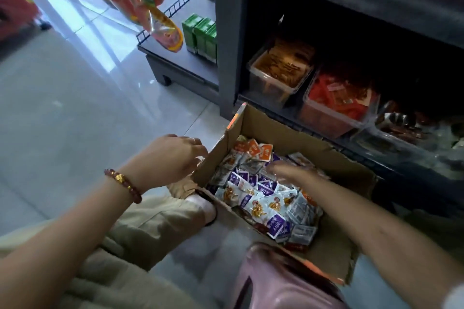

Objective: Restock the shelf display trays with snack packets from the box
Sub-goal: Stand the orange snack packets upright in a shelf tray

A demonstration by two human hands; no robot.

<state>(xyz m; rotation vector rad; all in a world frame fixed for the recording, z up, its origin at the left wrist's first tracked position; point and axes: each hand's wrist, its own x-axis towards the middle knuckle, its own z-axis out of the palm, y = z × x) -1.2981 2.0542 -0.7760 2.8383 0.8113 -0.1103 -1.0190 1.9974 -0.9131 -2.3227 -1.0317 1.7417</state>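
1. Your left hand (173,158) sits at the left flap of the box (276,130), fingers bent at its edge. This looks meant to hold the flap back and steady the box, but you cannot tell whether it truly pinches the cardboard.
2. Your right hand (288,170) is blurred and reaches low over the snack packets (263,198). Its fingers look stretched flat and apart with nothing in them, so I judge the scoop is not yet made.
3. The packets lie loose in a heap inside the box.
4. The box stands on the floor just before the bottom shelf (227,57), probably to keep each carry short.
5. The brown-filled tray (273,83) and the red-filled tray (326,113) sit side by side on that shelf, open tops facing you.
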